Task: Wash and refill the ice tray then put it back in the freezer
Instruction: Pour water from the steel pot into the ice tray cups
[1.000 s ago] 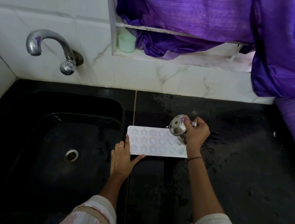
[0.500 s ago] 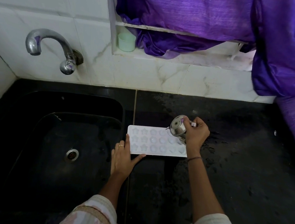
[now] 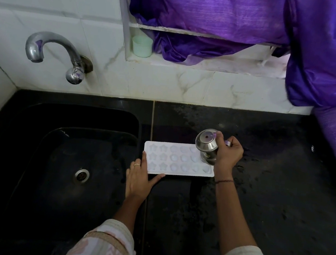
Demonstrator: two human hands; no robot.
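Observation:
A white ice tray [image 3: 172,160] with star and round moulds lies flat on the black counter [image 3: 269,187], just right of the sink. My right hand [image 3: 227,150] grips a small steel cup [image 3: 207,146], tipped bottom-up over the tray's right end. My left hand [image 3: 138,177] rests flat on the counter, fingers and thumb spread against the tray's near-left corner. Some round moulds glisten.
A black sink [image 3: 58,168] with a metal drain [image 3: 81,176] lies to the left, under a chrome tap [image 3: 53,52] on the white tiled wall. A pale green cup [image 3: 142,46] stands on the window ledge. Purple cloth [image 3: 321,59] hangs at the right.
The steel cup has tilted a little further over the tray's right end. My left hand and the tray have stayed in place.

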